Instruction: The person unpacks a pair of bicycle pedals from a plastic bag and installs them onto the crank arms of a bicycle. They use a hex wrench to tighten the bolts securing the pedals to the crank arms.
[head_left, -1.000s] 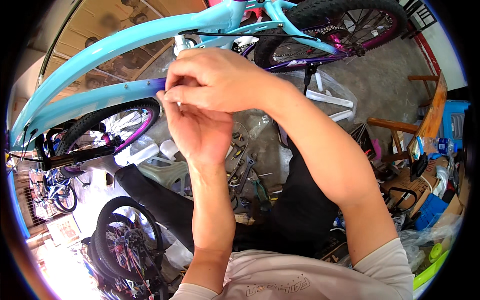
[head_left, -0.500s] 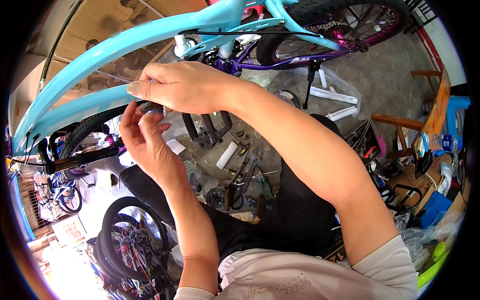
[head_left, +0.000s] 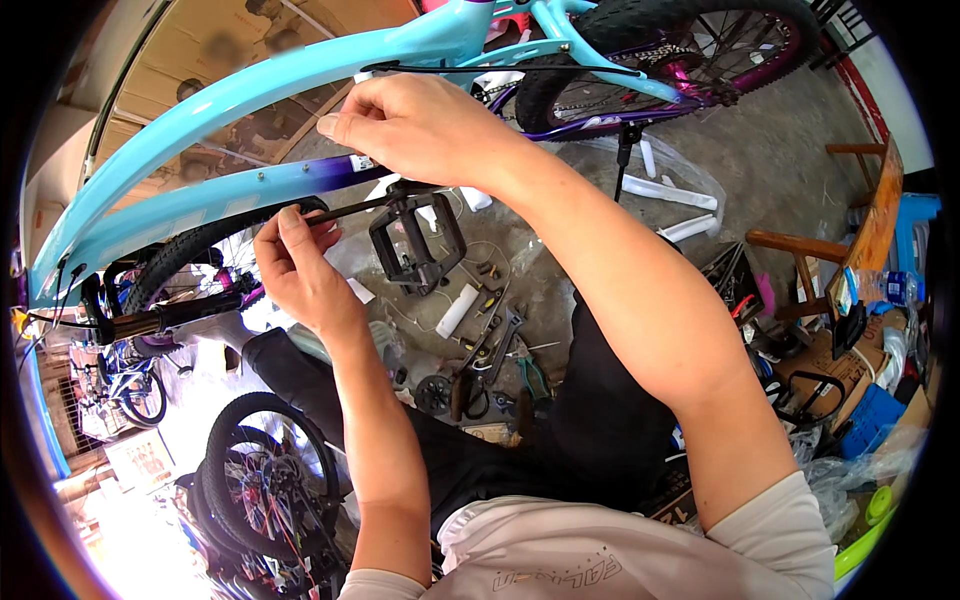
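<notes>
The left hand [head_left: 305,275] pinches a dark bar [head_left: 350,209] running rightward to the black pedal [head_left: 411,235]; the half-curled right hand [head_left: 425,130], grip unclear, is nearer it.

My L hand [head_left: 300,272], btwn 9 & 10 o'c, pinches the end of a thin blk bar [head_left: 350,210], thumb on top; bar runs R to the top of a blk pedal [head_left: 414,236], approx 10–11 o'c nr centre. My R hand [head_left: 415,125] is at 11 o'c, fingers bent, over the lt-blue bike frame [head_left: 250,75]; can't tell if touching. Rear wheel [head_left: 690,72] at 1 o'c, front wheel [head_left: 165,265] btwn 9 & 10. Green-handled pliers [head_left: 532,378] w/ other tools on floor, 5 o'c. Wooden stool [head_left: 865,235] nr 3 o'c, stacked wheels [head_left: 216,480] 8 o'c, cardboard [head_left: 180,90] 10 o'c.
</notes>
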